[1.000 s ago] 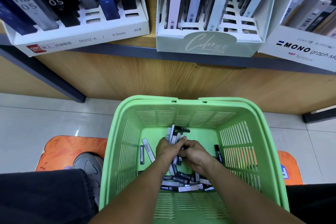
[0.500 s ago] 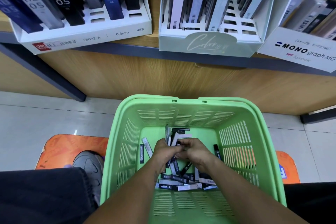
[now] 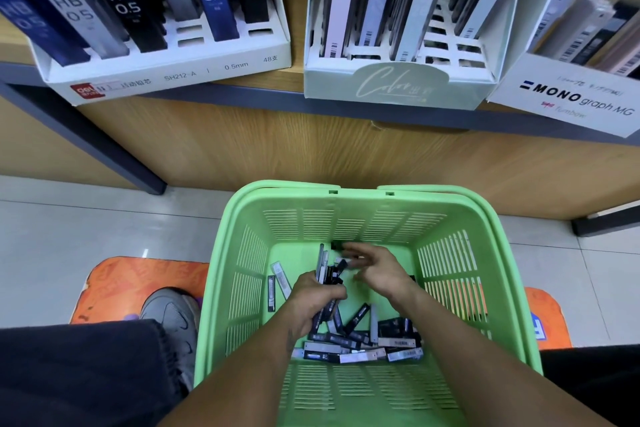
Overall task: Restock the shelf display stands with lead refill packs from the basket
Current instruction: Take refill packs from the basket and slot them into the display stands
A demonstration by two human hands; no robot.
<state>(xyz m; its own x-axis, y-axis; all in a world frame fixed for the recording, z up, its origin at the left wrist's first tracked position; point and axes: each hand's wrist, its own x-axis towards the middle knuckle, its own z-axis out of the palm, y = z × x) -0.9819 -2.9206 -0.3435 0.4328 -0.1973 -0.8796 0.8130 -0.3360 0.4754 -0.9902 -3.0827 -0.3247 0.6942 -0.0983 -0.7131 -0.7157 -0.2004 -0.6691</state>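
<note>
While the left hand (image 3: pixel 317 295) sits low inside the green basket (image 3: pixel 242 288), its grip is clamped round a bundle of lead refill packs (image 3: pixel 327 269) that stand upright out of the fist, dark and pale ones together. To its right, the right hand (image 3: pixel 377 270) hovers just beside the bundle with its fingers spread and relaxed; the fingertips are blurred, and whether they touch a pack cannot be told. More loose refill packs (image 3: pixel 363 340) lie in a heap on the basket floor at the near side, and two further packs (image 3: pixel 277 284) lie against the left wall. The basket stands on the tiled floor (image 3: pixel 69 225) in front of a wooden shelf unit (image 3: pixel 277 149). On the shelf above, three display stands sit side by side: a white stand (image 3: pixel 173 73) at the left with packs marked HB 0.5 and several bare slots, a pale green stand (image 3: pixel 398 87) in the middle with pastel packs, and a white stand (image 3: pixel 571 97) printed MONO graph MG at the right. A grey shoe (image 3: pixel 169 319) rests on an orange mat (image 3: pixel 138 284) left of the basket
</note>
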